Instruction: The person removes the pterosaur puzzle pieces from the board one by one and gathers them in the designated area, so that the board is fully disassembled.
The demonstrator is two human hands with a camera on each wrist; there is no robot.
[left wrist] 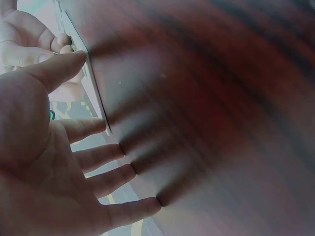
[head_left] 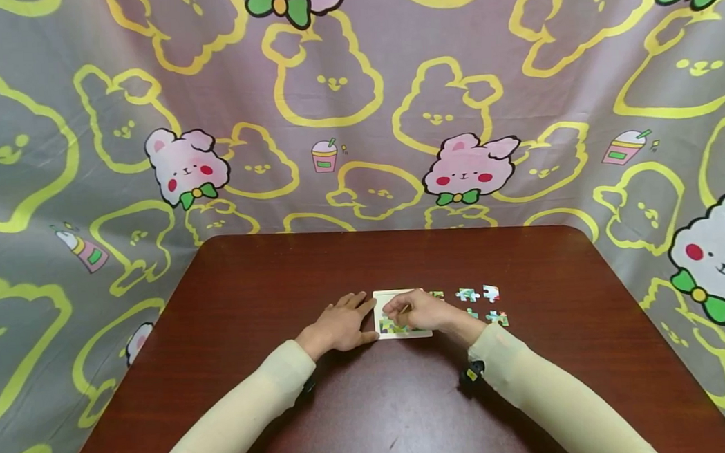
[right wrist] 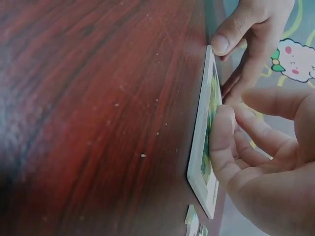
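Lying flat on the counter [head_left: 278, 273], about midway between its left and right edges and well in from the far edge, the board [head_left: 379, 299] carries inset pieces [head_left: 393, 326] along its near side; its far-left part shows bare and pale. Over the board bends the right hand [head_left: 426, 310], index finger down on the pieces, seemingly to press or steer one home. Its thumb stands apart in the right wrist view, but whether the curled fingers grasp a piece I cannot tell. The left hand [head_left: 341, 325] grasps nothing: its fingers spread nearly straight, thumb at the board's near-left corner, index finger against its left side, the others on the counter, probably bracing the board against sliding. Loose pieces [head_left: 497, 318] lie toward the counter's right edge, just beside the board and spaced apart, likely so that each is easy to see and pick up on the right hand's side. Pale sleeves [head_left: 255, 399] reach in from the near side. Beyond the counter's far edge hangs a patterned cloth [head_left: 342, 103].
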